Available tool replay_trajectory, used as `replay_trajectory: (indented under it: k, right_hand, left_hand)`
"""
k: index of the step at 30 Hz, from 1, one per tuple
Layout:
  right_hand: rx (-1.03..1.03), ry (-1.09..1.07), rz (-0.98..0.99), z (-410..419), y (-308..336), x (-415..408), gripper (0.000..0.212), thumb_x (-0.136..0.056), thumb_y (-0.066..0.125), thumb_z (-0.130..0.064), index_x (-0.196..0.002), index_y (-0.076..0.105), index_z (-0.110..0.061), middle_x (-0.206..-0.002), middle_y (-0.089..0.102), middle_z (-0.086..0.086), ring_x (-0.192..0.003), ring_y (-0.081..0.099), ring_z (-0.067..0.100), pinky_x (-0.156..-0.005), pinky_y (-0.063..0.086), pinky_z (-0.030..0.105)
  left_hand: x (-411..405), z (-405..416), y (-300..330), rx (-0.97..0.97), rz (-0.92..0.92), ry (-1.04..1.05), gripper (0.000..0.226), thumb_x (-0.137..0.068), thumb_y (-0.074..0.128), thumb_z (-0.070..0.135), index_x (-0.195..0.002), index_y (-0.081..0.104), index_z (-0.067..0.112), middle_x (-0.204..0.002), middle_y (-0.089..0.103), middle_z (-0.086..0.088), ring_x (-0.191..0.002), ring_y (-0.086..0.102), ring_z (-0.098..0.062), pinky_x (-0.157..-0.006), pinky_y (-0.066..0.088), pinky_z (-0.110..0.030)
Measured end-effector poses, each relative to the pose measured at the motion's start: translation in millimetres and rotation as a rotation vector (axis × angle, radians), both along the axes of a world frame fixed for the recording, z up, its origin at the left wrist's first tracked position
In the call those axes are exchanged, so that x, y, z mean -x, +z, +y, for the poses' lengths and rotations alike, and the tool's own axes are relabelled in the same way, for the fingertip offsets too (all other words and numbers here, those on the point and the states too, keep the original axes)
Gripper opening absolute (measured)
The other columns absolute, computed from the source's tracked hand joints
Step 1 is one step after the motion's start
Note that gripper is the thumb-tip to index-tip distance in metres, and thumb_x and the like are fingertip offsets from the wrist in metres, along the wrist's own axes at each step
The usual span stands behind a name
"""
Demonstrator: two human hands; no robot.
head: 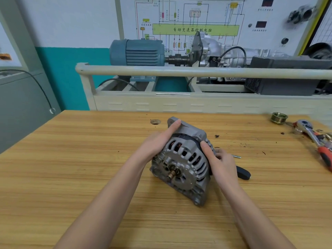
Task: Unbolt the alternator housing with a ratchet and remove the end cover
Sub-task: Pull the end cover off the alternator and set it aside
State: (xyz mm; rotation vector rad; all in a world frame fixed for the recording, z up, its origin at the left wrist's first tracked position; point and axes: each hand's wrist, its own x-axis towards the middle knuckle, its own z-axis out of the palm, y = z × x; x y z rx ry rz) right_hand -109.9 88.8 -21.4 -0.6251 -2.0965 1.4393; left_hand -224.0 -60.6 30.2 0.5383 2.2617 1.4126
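Your alternator (pixel 181 164) sits mid-table on the wooden table (pixel 71 177), tilted, with the shaft end (pixel 171 175) facing you and the slotted end cover (pixel 186 169) toward the camera. Your left hand (pixel 158 144) is on its upper left side: the thumb lies straight along the mounting ear (pixel 186 128) at the top, palm against the housing, the other fingers hidden behind the body, so you're holding it from that side. Your right hand (pixel 221 164) grips the right rim, thumb pressed on the front edge of the cover, fingers curled round the back. Both hands are on the alternator, neither one free. A bolt (pixel 236 156) lies on the table just right of your right hand, only its tip showing past the fingers. A black handle (pixel 243 173) pokes out from behind your right wrist, touching the table; can't tell what tool it belongs to. The ratchet (pixel 312 135) with its red-and-black grip lies well apart at the far right edge, untouched. A brass threaded ring (pixel 279 117) stands just beside the ratchet head. Small dark debris is scattered on the right half of the table. Behind the table: a blue motor (pixel 136 53) on a training rig and a wiring diagram board (pixel 195 29).
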Motion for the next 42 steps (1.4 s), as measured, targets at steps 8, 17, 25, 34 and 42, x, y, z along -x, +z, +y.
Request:
replay_trajectory:
  k: [8,17,25,34,42]
  right_hand:
    - [-0.318,0.004,-0.008,6,5,-5,0.082,-0.061,0.033,-0.095,-0.058,0.043,-0.014,-0.052,0.053,-0.004,-0.054,0.053,0.014,-0.05,0.038,0.031]
    - [-0.548,0.237,-0.078,2,-5,-27,0.061,-0.072,0.019,-0.078,-0.049,0.036,-0.024,-0.04,0.044,-0.009,-0.043,0.044,0.006,-0.044,0.027,0.022]
    - [-0.596,0.148,-0.084,17,15,-35,0.076,-0.064,0.03,-0.091,-0.084,0.06,-0.025,-0.079,0.063,-0.011,-0.07,0.058,0.009,-0.061,0.045,0.03]
    - [-0.883,0.462,0.361,2,27,-5,0.061,-0.075,0.061,-0.054,-0.123,0.059,-0.017,-0.139,0.05,-0.005,-0.146,0.018,0.014,-0.119,0.009,0.05]
    - [-0.965,0.388,0.565,-1,31,18,0.045,-0.065,0.064,-0.045,-0.085,0.059,-0.005,-0.088,0.055,0.005,-0.089,0.049,0.021,-0.097,0.041,0.039]
  left_hand:
    - [-8,-2,9,0.056,0.115,0.178,0.076,-0.077,0.039,0.083,-0.078,0.065,0.011,-0.084,0.072,-0.004,-0.085,0.069,-0.026,-0.089,0.052,-0.045]
    - [-65,1,-4,0.1,0.469,0.157,0.087,-0.057,0.065,0.078,-0.125,0.053,0.025,-0.12,0.051,0.007,-0.116,0.05,-0.015,-0.098,0.045,-0.041]
    - [-53,-5,-5,-0.014,0.487,0.084,0.058,-0.073,0.076,0.046,-0.123,0.059,0.021,-0.111,0.056,0.01,-0.101,0.053,-0.008,-0.078,0.042,-0.018]
    - [-32,-16,4,-0.054,0.43,-0.125,0.049,-0.077,0.078,0.028,-0.122,0.061,0.018,-0.108,0.064,0.012,-0.095,0.06,0.005,-0.076,0.045,-0.011]
    - [-42,-7,3,0.007,0.408,0.001,0.056,-0.086,0.068,0.028,-0.137,0.049,0.017,-0.132,0.053,0.002,-0.119,0.052,-0.013,-0.094,0.044,-0.022]
